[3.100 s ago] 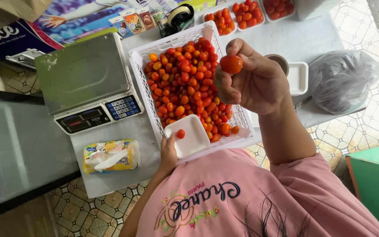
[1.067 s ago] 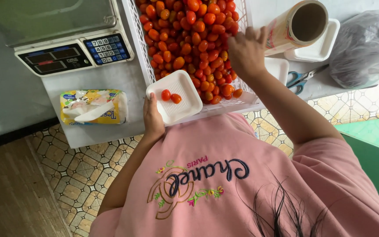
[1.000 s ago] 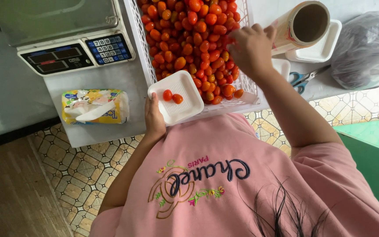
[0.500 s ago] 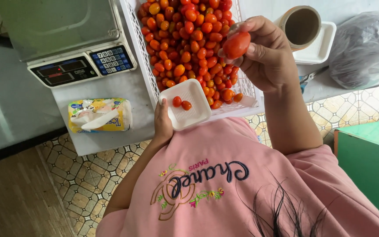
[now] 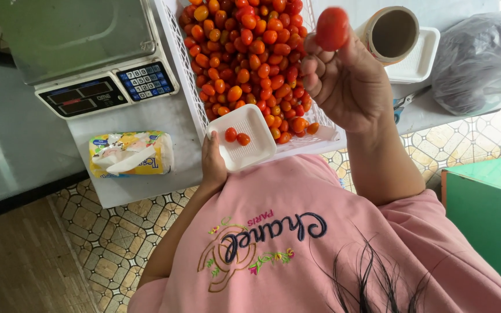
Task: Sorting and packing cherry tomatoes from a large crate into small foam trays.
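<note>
You stand at a grey desk (image 5: 146,124) over patterned floor tiles (image 5: 108,240). Your right hand (image 5: 349,81) pinches one red tomato (image 5: 331,28) at upper centre; your left hand (image 5: 213,165) grips a white tray (image 5: 253,152) holding two tomatoes (image 5: 236,137), beside one full crate (image 5: 188,87).

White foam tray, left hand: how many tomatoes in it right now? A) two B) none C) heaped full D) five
A: the white foam tray held by the left hand has just two small tomatoes in it; the right hand holds another tomato up.
</note>
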